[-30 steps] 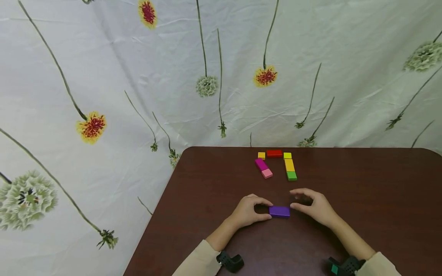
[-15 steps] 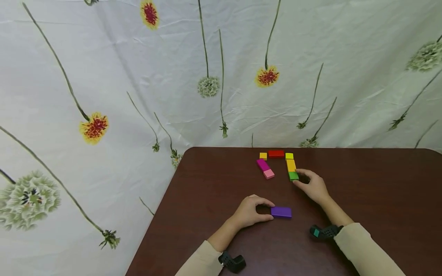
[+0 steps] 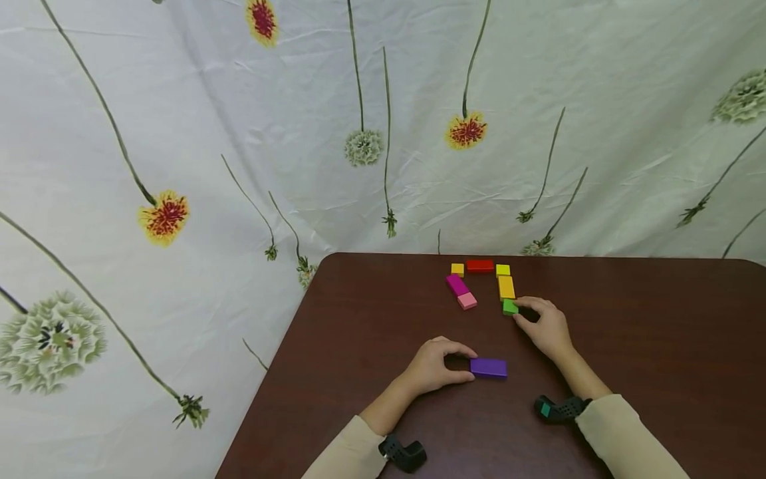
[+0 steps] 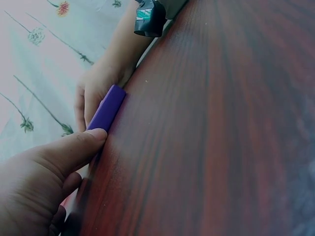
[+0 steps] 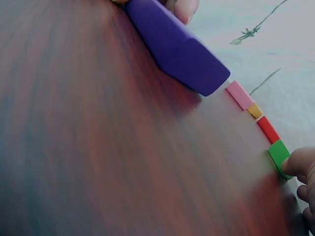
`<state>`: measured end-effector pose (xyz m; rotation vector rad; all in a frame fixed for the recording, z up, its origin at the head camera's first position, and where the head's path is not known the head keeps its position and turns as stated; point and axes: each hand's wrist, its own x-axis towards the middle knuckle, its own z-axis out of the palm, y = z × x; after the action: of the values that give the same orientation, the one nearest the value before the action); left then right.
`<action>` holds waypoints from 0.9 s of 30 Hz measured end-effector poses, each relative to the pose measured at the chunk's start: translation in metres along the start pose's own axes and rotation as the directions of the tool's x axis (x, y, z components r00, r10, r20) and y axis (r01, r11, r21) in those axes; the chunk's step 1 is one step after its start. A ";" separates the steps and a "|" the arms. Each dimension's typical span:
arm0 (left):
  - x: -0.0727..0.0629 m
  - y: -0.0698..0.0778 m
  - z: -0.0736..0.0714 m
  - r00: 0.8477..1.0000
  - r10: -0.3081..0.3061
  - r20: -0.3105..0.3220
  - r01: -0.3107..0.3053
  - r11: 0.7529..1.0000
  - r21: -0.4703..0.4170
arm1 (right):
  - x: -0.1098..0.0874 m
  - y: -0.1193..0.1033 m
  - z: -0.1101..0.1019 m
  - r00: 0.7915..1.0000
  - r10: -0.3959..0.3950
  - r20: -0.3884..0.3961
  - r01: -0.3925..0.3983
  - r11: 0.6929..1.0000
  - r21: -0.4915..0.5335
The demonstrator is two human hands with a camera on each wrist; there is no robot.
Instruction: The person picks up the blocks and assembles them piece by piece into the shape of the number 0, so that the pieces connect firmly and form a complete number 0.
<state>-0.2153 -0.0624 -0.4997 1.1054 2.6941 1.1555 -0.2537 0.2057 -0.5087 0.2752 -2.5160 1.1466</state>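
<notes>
A purple rectangular block lies flat on the dark wooden table, nearest the person. At its left end the thumb and fingers of my left hand pinch it; in the left wrist view the thumb presses the end of the purple block. Farther out, my right hand holds a small green block between thumb and fingers from its right side. The green block also shows under the thumb in the right wrist view. An orange-yellow block sits directly behind the green one.
Beyond the hands, more blocks form an open outline: yellow, red, a small orange one, magenta and pink. The table's far edge runs close behind them, before a flowered cloth.
My right hand has left the right end of the purple block, reached forward and taken hold of the green block. The left hand has stayed on the purple block.
</notes>
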 end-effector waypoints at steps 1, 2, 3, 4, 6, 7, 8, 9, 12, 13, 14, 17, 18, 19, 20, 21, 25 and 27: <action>0.000 0.000 0.000 1.000 0.000 0.001 0.000 1.000 -0.001 | 0.000 0.000 0.000 1.000 0.004 -0.002 -0.004 1.000 -0.003; 0.000 0.001 0.000 1.000 -0.001 0.001 0.001 1.000 0.001 | 0.000 0.000 0.000 1.000 0.012 -0.001 -0.012 1.000 -0.002; 0.000 0.001 0.000 1.000 0.000 0.001 0.000 1.000 0.001 | -0.001 0.000 -0.001 1.000 0.022 0.001 -0.022 1.000 -0.003; 0.000 0.001 0.000 1.000 0.000 0.001 0.000 1.000 0.001 | -0.001 0.000 -0.001 1.000 0.031 0.004 -0.031 1.000 -0.003; 0.000 0.001 0.000 1.000 0.003 0.003 -0.003 1.000 0.000 | -0.001 0.000 -0.002 0.999 0.051 0.008 -0.051 0.999 -0.003; 0.000 0.001 0.000 1.000 0.006 0.003 -0.006 1.000 0.006 | -0.001 0.000 -0.002 0.998 0.060 0.010 -0.060 0.998 0.000; 0.000 0.001 0.000 1.000 0.008 0.002 -0.008 1.000 0.009 | 0.000 0.000 -0.002 0.998 0.068 0.012 -0.068 0.998 0.005; 0.000 0.001 0.000 1.000 0.008 0.004 -0.008 1.000 0.012 | 0.000 0.000 -0.002 0.997 0.074 0.014 -0.074 0.997 0.012; 0.000 0.000 0.001 1.000 0.005 0.005 -0.005 1.000 0.022 | 0.001 0.000 -0.004 0.996 0.090 0.014 -0.091 0.995 0.034; 0.000 0.000 0.001 1.000 0.002 0.007 -0.002 1.000 0.025 | 0.001 -0.001 -0.005 0.995 0.097 0.016 -0.098 0.994 0.043; 0.001 0.000 0.001 1.000 0.001 0.008 -0.001 1.000 0.024 | 0.001 -0.002 -0.007 0.994 0.106 0.015 -0.107 0.993 0.057; 0.002 0.000 0.000 1.000 0.001 0.005 -0.002 1.000 0.019 | -0.001 -0.005 -0.012 0.992 0.127 0.019 -0.128 0.987 0.096; 0.002 0.000 0.000 1.000 0.003 0.003 -0.003 1.000 0.017 | -0.002 -0.006 -0.014 0.991 0.133 0.022 -0.135 0.985 0.111; 0.003 0.000 0.000 1.000 0.001 0.001 -0.001 1.000 0.016 | -0.003 -0.007 -0.016 0.990 0.139 0.025 -0.141 0.982 0.123; 0.003 0.001 -0.001 1.000 0.002 -0.001 -0.002 1.000 0.016 | -0.006 -0.009 -0.018 0.990 0.142 0.027 -0.144 0.981 0.131; 0.003 0.001 -0.001 1.000 0.001 -0.003 -0.001 1.000 0.015 | -0.008 -0.010 -0.020 0.989 0.142 0.031 -0.145 0.980 0.136; 0.002 0.002 -0.001 1.000 -0.008 0.004 0.008 1.000 0.017 | -0.025 -0.014 -0.025 0.990 0.133 0.041 -0.137 0.982 0.131; 0.001 0.003 -0.001 1.000 -0.015 0.011 0.015 1.000 0.014 | -0.036 -0.017 -0.025 0.992 0.125 0.038 -0.128 0.985 0.113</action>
<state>-0.2141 -0.0609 -0.4971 1.0885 2.7017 1.1260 -0.2096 0.2149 -0.4961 0.1656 -2.5287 1.3490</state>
